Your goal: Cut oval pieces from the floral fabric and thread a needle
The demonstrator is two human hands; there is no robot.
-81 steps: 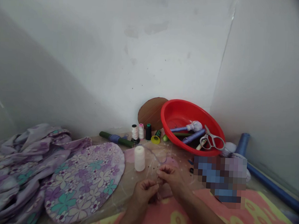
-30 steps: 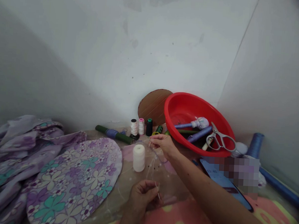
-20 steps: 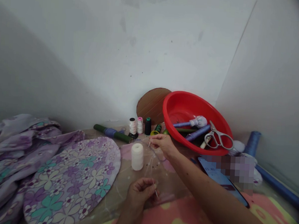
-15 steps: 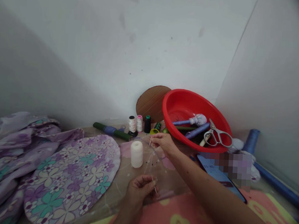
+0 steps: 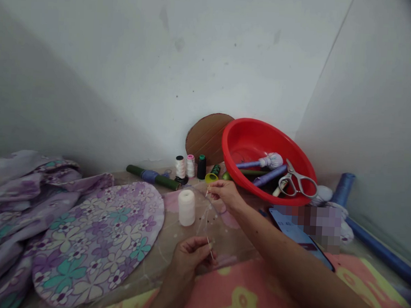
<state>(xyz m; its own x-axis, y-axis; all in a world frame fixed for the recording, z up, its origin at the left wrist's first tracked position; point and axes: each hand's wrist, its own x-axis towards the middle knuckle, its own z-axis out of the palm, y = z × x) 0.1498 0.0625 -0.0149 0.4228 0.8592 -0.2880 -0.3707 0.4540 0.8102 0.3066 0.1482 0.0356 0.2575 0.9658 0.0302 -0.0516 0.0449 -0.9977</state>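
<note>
My left hand (image 5: pixel 195 255) pinches a long, thin needle (image 5: pixel 209 247) between thumb and fingertips, low in the middle of the view. Farther forward, my right hand (image 5: pixel 223 194) is closed on a fine white thread (image 5: pixel 207 191), its short end showing at the fingertips. Faint strands run between the two hands. Just left of them a white thread cone (image 5: pixel 186 209) stands upright. On the left lies a rounded, flower-printed piece of fabric (image 5: pixel 100 245), apart from both hands.
A tilted red basin (image 5: pixel 228 146) holds wrapped sticks and scissors (image 5: pixel 297 182). Several small spools, including a black spool (image 5: pixel 201 167), stand by the wall near a cardboard disc (image 5: pixel 206 135). A phone (image 5: pixel 299 237) lies by my right forearm. Crumpled fabric (image 5: pixel 51 196) is at far left.
The whole view has shifted slightly. Both hands keep their grips and nearly the same places, with the needle and thread still held apart.
</note>
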